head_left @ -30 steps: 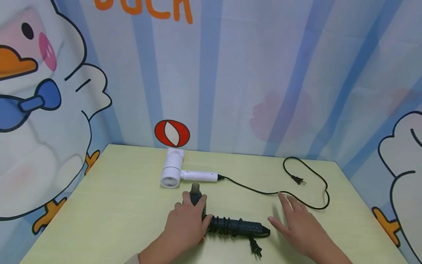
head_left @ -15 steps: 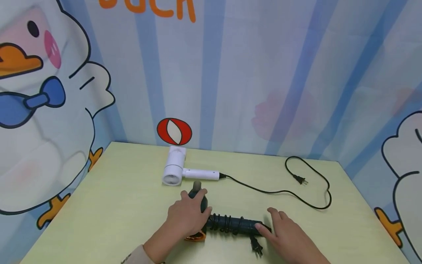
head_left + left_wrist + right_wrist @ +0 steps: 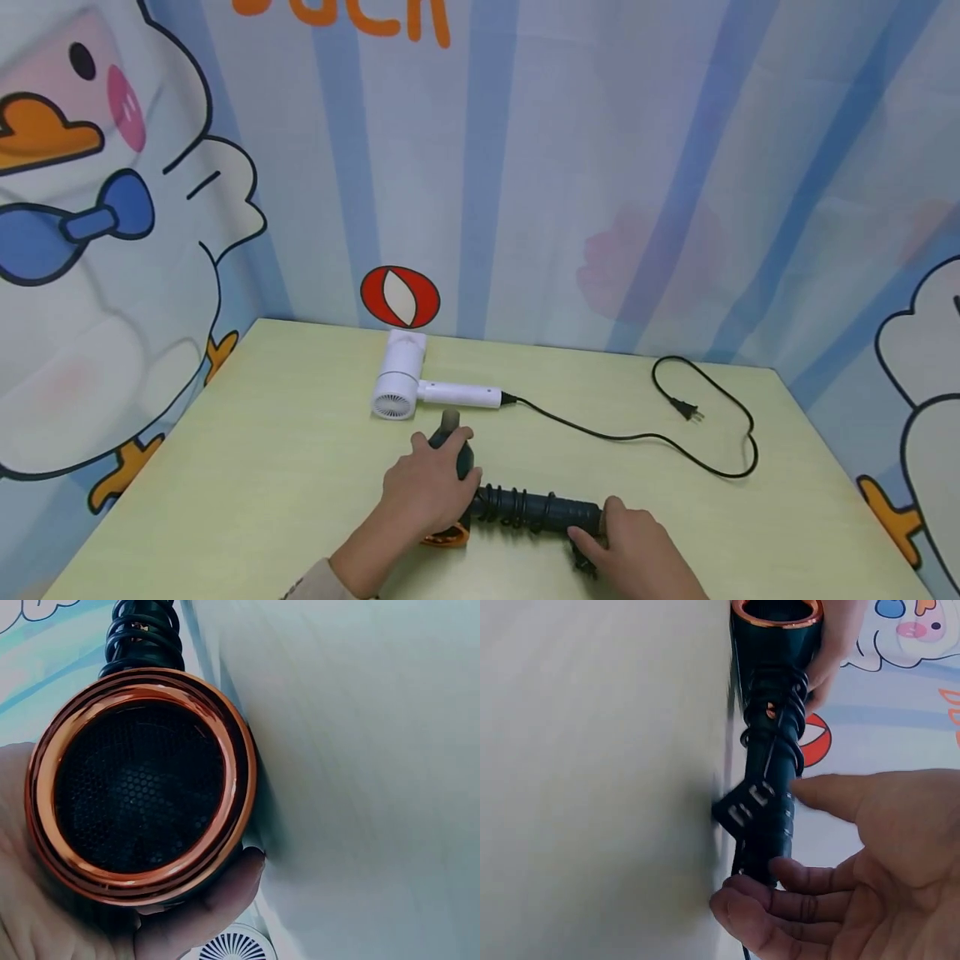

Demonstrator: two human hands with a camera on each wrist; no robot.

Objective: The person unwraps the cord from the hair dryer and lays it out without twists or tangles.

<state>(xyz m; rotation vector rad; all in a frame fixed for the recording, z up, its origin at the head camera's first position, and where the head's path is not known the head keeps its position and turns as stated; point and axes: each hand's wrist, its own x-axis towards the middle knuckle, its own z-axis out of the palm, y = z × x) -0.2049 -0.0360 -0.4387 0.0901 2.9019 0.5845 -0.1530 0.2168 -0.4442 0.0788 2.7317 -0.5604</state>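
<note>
A dark hair dryer (image 3: 558,512) lies on its side at the near middle of the table, its black cord coiled round the handle. My left hand (image 3: 427,490) grips its barrel from above, the thumb toward the handle. In the left wrist view, the copper-ringed rear grille (image 3: 139,780) sits between palm and fingers. At the handle's far right end, my right hand (image 3: 637,546) takes hold with thumb and curled fingers on opposite sides, as the right wrist view also shows. The two-prong plug (image 3: 742,810) hangs beside the handle by the right thumb.
Farther back on the pale yellow table (image 3: 300,400) lies a white hair dryer (image 3: 457,395). Its black cord (image 3: 585,430) runs right and loops round to a plug (image 3: 685,408). A cartoon-printed cloth backdrop (image 3: 555,167) stands behind the table's back edge.
My right hand has come left and down from beside the white dryer's cord onto the dark dryer's handle end. My left hand has kept its hold on the barrel.
</note>
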